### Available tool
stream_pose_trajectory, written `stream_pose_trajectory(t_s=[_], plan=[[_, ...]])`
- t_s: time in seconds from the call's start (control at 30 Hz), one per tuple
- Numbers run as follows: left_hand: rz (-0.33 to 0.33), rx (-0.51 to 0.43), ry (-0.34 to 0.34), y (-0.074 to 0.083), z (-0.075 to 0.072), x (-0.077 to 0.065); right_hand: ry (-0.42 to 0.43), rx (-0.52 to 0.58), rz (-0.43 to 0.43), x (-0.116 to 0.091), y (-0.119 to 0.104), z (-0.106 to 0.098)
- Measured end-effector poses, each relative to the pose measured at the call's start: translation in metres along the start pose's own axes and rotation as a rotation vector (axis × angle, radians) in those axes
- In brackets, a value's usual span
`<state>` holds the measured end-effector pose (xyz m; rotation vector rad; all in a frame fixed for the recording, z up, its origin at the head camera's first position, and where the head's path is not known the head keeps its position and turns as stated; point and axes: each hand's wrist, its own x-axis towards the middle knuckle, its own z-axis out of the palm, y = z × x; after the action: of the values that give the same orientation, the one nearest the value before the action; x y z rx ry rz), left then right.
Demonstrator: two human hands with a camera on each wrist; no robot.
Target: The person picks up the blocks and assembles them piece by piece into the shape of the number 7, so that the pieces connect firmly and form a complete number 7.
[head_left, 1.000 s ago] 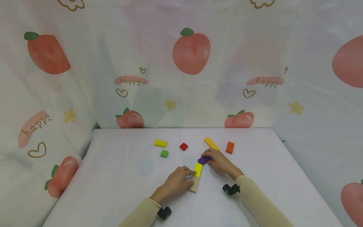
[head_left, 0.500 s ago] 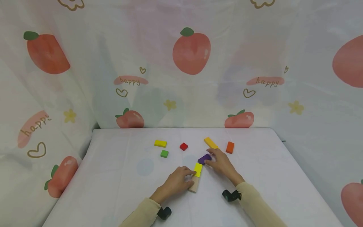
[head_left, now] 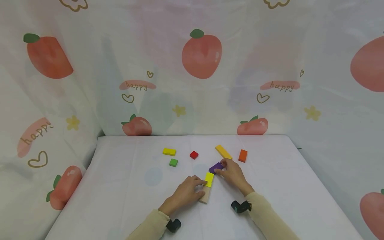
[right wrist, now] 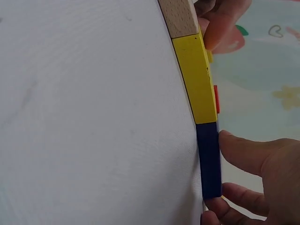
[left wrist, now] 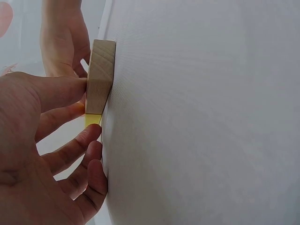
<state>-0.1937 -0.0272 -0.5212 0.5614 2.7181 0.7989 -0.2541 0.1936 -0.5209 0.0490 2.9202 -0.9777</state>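
Hands (head_left: 185,191) (head_left: 233,172) at yellow block (head_left: 209,176), purple block (head_left: 214,167), well inside table edges (head_left: 312,174)

In the right wrist view, we see the wooden block (right wrist: 179,18) cut off and the red block (right wrist: 216,99) mostly hidden.
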Motion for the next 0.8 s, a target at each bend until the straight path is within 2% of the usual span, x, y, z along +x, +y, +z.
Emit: stream_pose_trajectory(t_s=[0.8], plan=[[0.002,-0.019,0.004,-0.0007,0.0009,-0.0005,-0.051,0.027,-0.060,0.0059,-0.0005,0.0064]])
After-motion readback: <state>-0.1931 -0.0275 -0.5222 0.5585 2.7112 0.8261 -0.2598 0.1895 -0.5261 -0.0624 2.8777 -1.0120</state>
